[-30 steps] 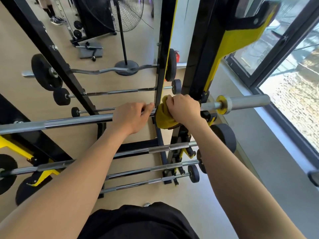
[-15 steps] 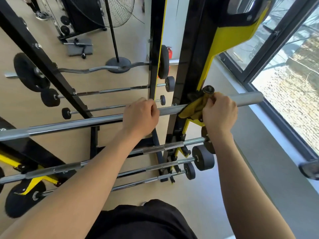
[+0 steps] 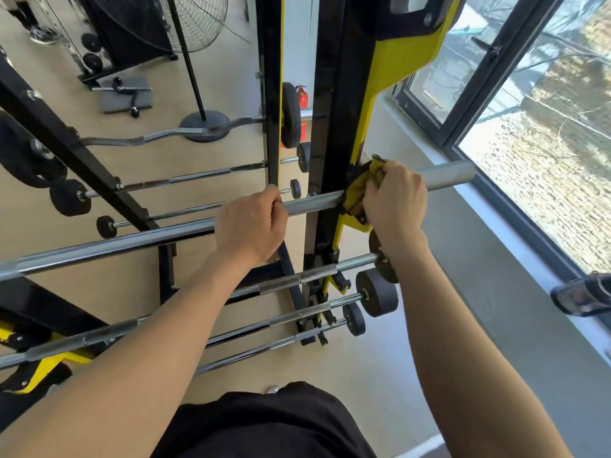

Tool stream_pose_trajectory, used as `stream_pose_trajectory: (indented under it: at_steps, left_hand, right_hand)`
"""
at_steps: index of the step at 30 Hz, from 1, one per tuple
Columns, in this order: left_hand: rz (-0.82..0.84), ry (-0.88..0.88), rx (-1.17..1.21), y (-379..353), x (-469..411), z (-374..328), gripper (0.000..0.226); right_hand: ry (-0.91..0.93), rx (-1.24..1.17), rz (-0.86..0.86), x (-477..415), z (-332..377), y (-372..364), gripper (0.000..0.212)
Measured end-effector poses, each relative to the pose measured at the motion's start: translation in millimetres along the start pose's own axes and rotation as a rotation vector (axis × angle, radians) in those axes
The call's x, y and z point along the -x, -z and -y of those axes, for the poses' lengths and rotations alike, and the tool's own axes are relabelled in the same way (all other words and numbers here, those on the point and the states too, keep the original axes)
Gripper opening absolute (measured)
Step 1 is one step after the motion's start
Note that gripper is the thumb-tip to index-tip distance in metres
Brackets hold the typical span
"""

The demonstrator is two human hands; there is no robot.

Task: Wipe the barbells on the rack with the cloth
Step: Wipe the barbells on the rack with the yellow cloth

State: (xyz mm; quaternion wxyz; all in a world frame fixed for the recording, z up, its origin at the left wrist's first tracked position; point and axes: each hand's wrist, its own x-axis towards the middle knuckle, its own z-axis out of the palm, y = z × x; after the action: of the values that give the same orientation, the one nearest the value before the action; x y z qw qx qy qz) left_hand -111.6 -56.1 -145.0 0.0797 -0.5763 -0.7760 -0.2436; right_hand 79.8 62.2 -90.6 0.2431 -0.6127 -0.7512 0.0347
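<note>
Gripping top barbell, cloth wrapped at right end

Left hand [image 3: 248,226] is curled round the bare shaft of the top barbell [image 3: 132,242], just left of the black-and-yellow rack upright [image 3: 327,110]. Right hand [image 3: 393,200] clutches the yellow cloth [image 3: 358,193], bunched round the same bar right at the upright, fingers closed over cloth and bar. The bar's thick sleeve pokes out right toward the window [image 3: 545,143]. Smaller barbells [image 3: 297,279] lie on lower pegs. Fan base [image 3: 205,125] stands on the far floor.

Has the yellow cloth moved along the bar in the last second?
Yes. The cloth slid right along the bar, from the thin black post to the thick upright, toward the window.
</note>
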Motion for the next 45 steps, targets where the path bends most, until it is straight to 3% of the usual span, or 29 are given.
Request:
stream_pose_trajectory:
  at_steps: [3, 6, 9, 14, 16, 21, 26, 30, 35, 41, 43, 45]
  left_hand:
    - [-0.002, 0.011, 0.018, 1.8, 1.4, -0.6, 0.032]
    - [0.011, 0.018, 0.047, 3.8, 2.4, -1.1, 0.042]
    - [0.018, 0.016, 0.027, 4.4, 2.6, 0.6, 0.038]
    - [0.069, 0.030, 0.067, 6.3, 0.5, 6.5, 0.035]
    - [0.089, 0.036, 0.086, 7.2, -1.2, 7.1, 0.033]
    - [0.134, 0.078, 0.146, 10.6, -8.3, 11.5, 0.024]
    - [0.173, 0.076, 0.178, 15.8, -14.8, 22.5, 0.025]
    - [0.126, 0.064, 0.135, 19.4, -18.8, 30.1, 0.015]
    - [0.058, 0.071, -0.119, 30.7, -1.9, 50.6, 0.015]
    - [-0.165, 0.068, 0.017, 45.9, 48.4, 84.1, 0.011]
    - [-0.271, 0.022, -0.016, 47.2, 67.5, 97.5, 0.007]
    - [-0.298, -0.006, -0.038, 45.7, 80.5, 106.4, 0.006]
  right_hand:
    - [0.015, 0.019, -0.001, 16.8, 20.6, 1.7, 0.012]
    - [0.229, 0.019, 0.001, 49.4, 41.3, -10.4, 0.009]
    - [0.445, 0.076, 0.039, 52.0, 35.3, -15.3, 0.012]
    - [0.093, 0.193, -0.015, 27.2, 9.4, -3.0, 0.010]
    - [0.154, 0.200, 0.004, 41.2, 23.9, -14.2, 0.022]
    - [0.598, -0.125, 0.114, 79.1, 47.3, -44.2, 0.034]
    - [0.403, -0.093, 0.099, 68.4, 43.1, -49.9, 0.032]
    - [0.533, -0.196, 0.142, 83.4, 59.9, -52.9, 0.024]
    - [0.427, -0.161, 0.132, 78.0, 84.3, -58.1, 0.029]
    - [0.764, -0.324, 0.092, 111.8, 90.4, -77.8, 0.033]
    - [0.723, -0.367, 0.012, 109.6, 72.4, -87.1, 0.035]
    - [0.545, -0.395, -0.100, 115.4, 60.3, -95.7, 0.036]
